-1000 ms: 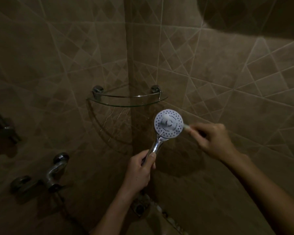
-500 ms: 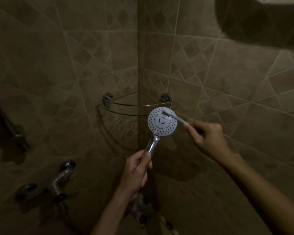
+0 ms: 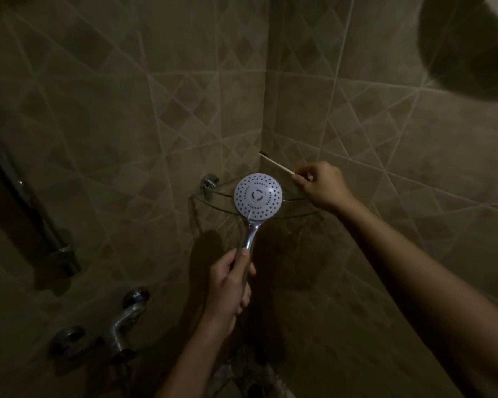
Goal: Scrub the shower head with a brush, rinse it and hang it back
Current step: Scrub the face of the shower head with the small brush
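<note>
The shower head (image 3: 258,195) has a round white face with many small holes and a chrome handle. It stands upright with its face toward me. My left hand (image 3: 230,288) grips the lower handle. My right hand (image 3: 321,185), up and to the right of the head, pinches the end of a thin white brush (image 3: 276,163). The brush points up-left toward the wall corner, above the head and apart from it. Its bristle end is dark and hard to make out.
A glass corner shelf (image 3: 299,208) on chrome brackets sits right behind the shower head. A chrome tap (image 3: 121,320) is at the lower left, a dark vertical rail (image 3: 26,208) on the left wall. Tiled walls meet in a corner ahead. The light is dim.
My right hand has lifted the brush off the shower head's face, up toward the corner. The view has shifted, so the shower head and the shelf sit closer to the frame's middle.
</note>
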`<action>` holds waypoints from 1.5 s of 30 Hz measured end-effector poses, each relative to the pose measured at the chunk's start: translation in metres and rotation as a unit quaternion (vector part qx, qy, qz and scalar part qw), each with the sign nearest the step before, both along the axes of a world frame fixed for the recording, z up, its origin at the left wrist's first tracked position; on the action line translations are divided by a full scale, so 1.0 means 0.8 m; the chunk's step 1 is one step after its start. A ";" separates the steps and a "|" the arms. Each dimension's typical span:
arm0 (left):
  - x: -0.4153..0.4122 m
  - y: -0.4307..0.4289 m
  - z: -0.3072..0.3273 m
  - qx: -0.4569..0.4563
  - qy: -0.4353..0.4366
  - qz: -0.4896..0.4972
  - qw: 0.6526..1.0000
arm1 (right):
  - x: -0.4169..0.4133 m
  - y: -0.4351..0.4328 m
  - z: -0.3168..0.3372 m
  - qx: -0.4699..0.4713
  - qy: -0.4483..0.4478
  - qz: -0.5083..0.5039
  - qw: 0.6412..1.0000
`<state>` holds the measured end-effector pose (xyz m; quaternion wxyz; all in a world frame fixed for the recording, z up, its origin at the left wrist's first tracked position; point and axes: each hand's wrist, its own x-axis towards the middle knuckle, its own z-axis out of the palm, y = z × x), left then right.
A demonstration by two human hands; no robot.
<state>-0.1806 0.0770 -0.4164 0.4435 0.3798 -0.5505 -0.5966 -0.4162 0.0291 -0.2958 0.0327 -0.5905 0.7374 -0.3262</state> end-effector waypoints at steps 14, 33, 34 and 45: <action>0.032 -0.048 -0.003 0.023 0.002 0.046 0.999 | 0.001 -0.114 -0.036 0.169 -0.012 -0.057 0.984; 0.026 -0.036 -0.008 0.019 0.005 0.053 0.998 | -0.003 -0.119 -0.039 0.172 -0.104 -0.053 0.978; 0.026 -0.034 -0.008 0.018 0.004 0.053 0.998 | -0.004 -0.117 -0.040 0.172 -0.105 -0.051 0.978; 0.018 -0.001 -0.007 0.007 -0.001 0.043 0.999 | 0.018 -0.041 -0.049 -0.051 -0.148 -0.043 0.987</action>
